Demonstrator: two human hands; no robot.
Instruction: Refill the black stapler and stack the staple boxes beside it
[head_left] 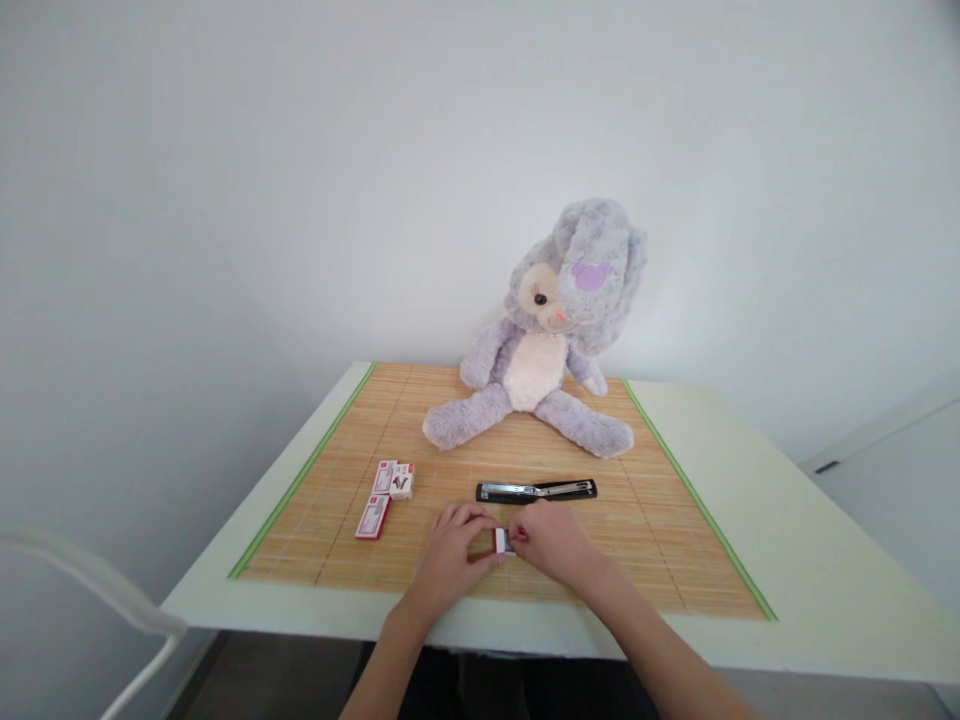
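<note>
Left hand (448, 548) and right hand (553, 540) meet near the near edge of the bamboo mat (660, 540), fingers pinched on a small white box (502, 541) between them; its axis is too small to tell. Just beyond lies the black stapler (536, 490), long axis left-right.

left hand (450, 550): fingers curled, pinching | right hand (553, 540): pinching, fingertips meeting left's

small white box (502, 541), perhaps staples, pinched between left hand (448, 558), right hand (553, 542)
</note>
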